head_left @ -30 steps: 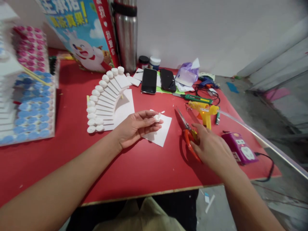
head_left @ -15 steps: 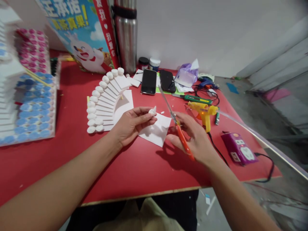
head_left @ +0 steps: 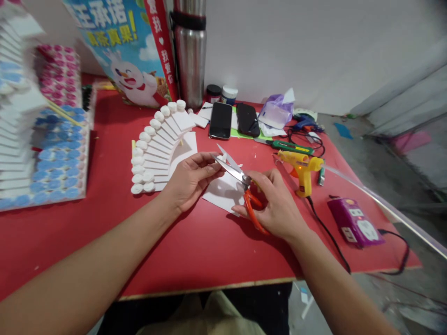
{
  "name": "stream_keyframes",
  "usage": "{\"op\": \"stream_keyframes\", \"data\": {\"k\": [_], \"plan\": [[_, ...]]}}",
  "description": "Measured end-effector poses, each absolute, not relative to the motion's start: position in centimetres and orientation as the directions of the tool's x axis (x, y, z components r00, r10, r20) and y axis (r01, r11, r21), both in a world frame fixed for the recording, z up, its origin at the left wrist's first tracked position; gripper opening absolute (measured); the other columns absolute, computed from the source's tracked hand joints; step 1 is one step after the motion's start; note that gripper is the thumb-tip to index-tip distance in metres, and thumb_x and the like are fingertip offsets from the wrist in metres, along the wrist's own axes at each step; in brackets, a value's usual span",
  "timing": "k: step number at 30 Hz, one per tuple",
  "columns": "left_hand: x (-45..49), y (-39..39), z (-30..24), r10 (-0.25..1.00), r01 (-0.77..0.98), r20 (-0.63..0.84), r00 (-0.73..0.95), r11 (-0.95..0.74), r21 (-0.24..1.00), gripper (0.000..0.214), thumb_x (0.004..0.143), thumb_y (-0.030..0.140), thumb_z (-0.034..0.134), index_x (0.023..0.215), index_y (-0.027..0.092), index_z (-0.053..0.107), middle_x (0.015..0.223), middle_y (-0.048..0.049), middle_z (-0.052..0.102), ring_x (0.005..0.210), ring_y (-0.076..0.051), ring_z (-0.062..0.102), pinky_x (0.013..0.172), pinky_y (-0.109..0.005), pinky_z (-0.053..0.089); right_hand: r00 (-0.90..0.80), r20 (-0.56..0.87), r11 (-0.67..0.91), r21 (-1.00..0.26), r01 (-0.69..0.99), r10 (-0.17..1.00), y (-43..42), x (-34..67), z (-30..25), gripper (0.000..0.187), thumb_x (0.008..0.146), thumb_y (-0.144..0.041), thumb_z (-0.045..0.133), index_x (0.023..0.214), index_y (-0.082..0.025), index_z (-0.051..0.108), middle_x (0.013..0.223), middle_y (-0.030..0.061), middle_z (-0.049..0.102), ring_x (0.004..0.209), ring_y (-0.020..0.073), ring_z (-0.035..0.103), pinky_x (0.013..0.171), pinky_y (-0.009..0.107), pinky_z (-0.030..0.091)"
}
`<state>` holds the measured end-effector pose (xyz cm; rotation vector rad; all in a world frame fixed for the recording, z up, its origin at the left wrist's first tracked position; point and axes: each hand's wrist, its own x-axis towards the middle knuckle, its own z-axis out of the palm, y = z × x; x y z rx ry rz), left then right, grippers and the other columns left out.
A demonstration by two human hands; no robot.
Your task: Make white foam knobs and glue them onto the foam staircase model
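Note:
My left hand (head_left: 190,179) pinches a small white foam piece (head_left: 220,158) above the red table (head_left: 195,242). My right hand (head_left: 275,204) grips orange-handled scissors (head_left: 240,179), their blades spread apart and pointing left, with the tips right at the foam piece. Under both hands lies a white foam sheet (head_left: 223,193). To the left of my left hand stands a white curved foam staircase model (head_left: 159,144) edged with round white knobs.
A yellow glue gun (head_left: 303,168) stands right of the scissors, its black cord running to the table's front edge. A purple power strip (head_left: 353,222), a green utility knife (head_left: 291,147), two phones (head_left: 220,120), a steel flask (head_left: 190,51), a printed box and blue-and-pink foam models (head_left: 52,153) surround the work spot.
My right hand picked the scissors up from the table, brought them left and spread the blades at the foam piece. My left hand stayed nearly still with the piece.

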<state>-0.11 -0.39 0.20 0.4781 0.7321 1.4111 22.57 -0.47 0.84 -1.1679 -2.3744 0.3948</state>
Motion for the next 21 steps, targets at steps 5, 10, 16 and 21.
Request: {"op": "stream_keyframes", "data": {"k": [5,10,16,21], "plan": [[-0.05,-0.48,0.15,0.984,-0.674,-0.175,0.004,0.132,0.727,0.025,0.066,0.009,0.089,0.089,0.011,0.078,0.084,-0.0050,0.076,0.079,-0.013,0.071,0.079,-0.025,0.059,-0.525,0.307,0.609,-0.414,0.677,0.793,-0.32,22.53,0.59,0.069,0.084,-0.060,0.075,0.135,-0.016,0.061,0.099,0.0090,0.049,0.088,0.0248,0.058,0.075,0.041,0.056],[0.05,-0.53,-0.06,0.983,-0.641,-0.181,0.004,0.141,0.754,0.025,0.064,0.012,0.091,0.086,0.012,0.079,0.084,-0.0048,0.077,0.079,-0.014,0.071,0.079,-0.026,0.059,-0.510,0.294,0.589,-0.425,0.687,0.808,-0.29,22.52,0.63,0.069,0.083,-0.062,0.074,0.134,-0.017,0.062,0.098,0.0083,0.049,0.084,0.0233,0.058,0.072,0.039,0.056],[0.05,-0.53,-0.24,0.991,-0.601,-0.133,-0.013,0.098,0.793,0.021,0.066,0.013,0.090,0.084,0.012,0.079,0.081,-0.0044,0.076,0.076,-0.013,0.071,0.081,-0.027,0.057,-0.504,0.284,0.578,-0.443,0.685,0.816,-0.27,22.58,0.43,0.064,0.085,-0.063,0.072,0.133,-0.021,0.063,0.096,0.0067,0.048,0.081,0.0214,0.056,0.067,0.036,0.054],[0.03,-0.57,-0.01,0.991,-0.572,-0.128,-0.031,0.088,0.815,0.018,0.066,0.013,0.089,0.081,0.012,0.079,0.077,-0.0051,0.075,0.073,-0.014,0.069,0.080,-0.028,0.056,-0.512,0.307,0.597,-0.422,0.683,0.802,-0.31,22.58,0.24,0.059,0.089,-0.059,0.069,0.133,-0.021,0.063,0.095,0.0060,0.047,0.077,0.0196,0.054,0.067,0.036,0.053]]}}
